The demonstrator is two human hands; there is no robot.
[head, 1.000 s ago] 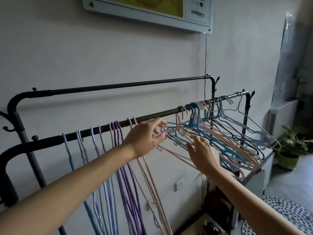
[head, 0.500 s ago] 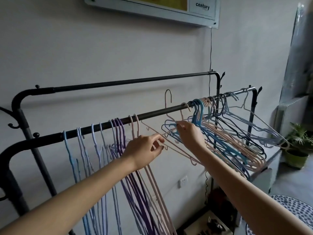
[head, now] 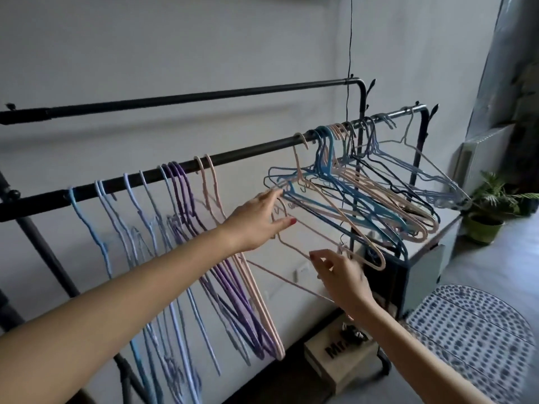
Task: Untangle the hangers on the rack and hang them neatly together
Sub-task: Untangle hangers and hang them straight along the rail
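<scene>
A black clothes rack's front rail [head: 248,153] carries sorted hangers [head: 175,228] on its left part: light blue, purple, then two pink ones hanging straight. Further right a tangled cluster of hangers [head: 379,193] in blue, pink, dark and grey leans out sideways. One pink hanger [head: 335,211] has its hook over the rail at the cluster's left edge. My left hand [head: 256,223] reaches to that hanger's left end, thumb under the wire and fingers above it. My right hand [head: 341,272] pinches its bottom bar from below.
A second, higher rail [head: 204,97] runs behind. Under the rack's right end stand a dark cabinet [head: 423,266] and a cardboard box [head: 341,363]. A dotted round mat [head: 472,330] lies at the lower right, a potted plant [head: 484,228] beyond it. A thin cable [head: 349,39] hangs down the wall.
The pink hanger, lifted above the rail half a second ago, now has its hook over the rail. My right hand dropped to its bottom bar, and my left hand moved right to its end.
</scene>
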